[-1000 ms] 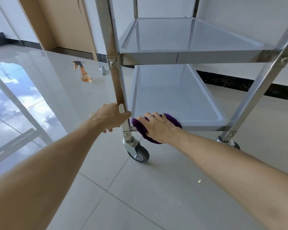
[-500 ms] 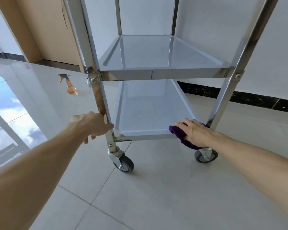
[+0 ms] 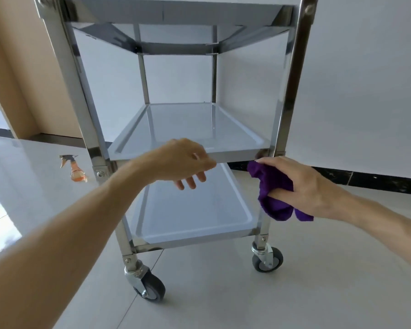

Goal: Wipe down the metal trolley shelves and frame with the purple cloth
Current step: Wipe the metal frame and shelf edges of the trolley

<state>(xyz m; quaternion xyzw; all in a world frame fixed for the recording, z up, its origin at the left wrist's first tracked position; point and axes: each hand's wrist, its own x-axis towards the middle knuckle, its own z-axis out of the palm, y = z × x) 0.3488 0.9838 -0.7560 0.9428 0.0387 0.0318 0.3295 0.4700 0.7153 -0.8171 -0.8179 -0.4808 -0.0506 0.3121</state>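
A: What is lying around the trolley?

B: A pale tiled floor (image 3: 223, 293) is stretching out under it, glossy and reflecting sky on the left, with a white wall (image 3: 365, 79) standing behind and a dark skirting strip (image 3: 377, 181) running along its foot. One orange spray bottle (image 3: 77, 173) is sitting on the floor off to the left, well apart from the trolley.

A: How are the hands sitting?

B: The left hand (image 3: 185, 162) is reaching in from the lower left, its thumb lying over the front lip of the middle shelf (image 3: 188, 129) and its fingers curling underneath, so it is gripping that edge. The right hand (image 3: 301, 188) is coming in from the right, fingers wrapping round the bunched purple cloth (image 3: 274, 193).

A: And the count?

B: Three shelves are showing on the metal trolley (image 3: 64, 79): the top one from below, the middle one, and the bottom shelf (image 3: 190, 217). Two castor wheels (image 3: 150, 287) are showing at the front. One cloth, two hands.

A: Where is the cloth sitting?

B: It is hanging from the right hand just beside the front right post (image 3: 287, 96), its upper end touching the corner where the middle shelf meets that post, to the right of the left hand.
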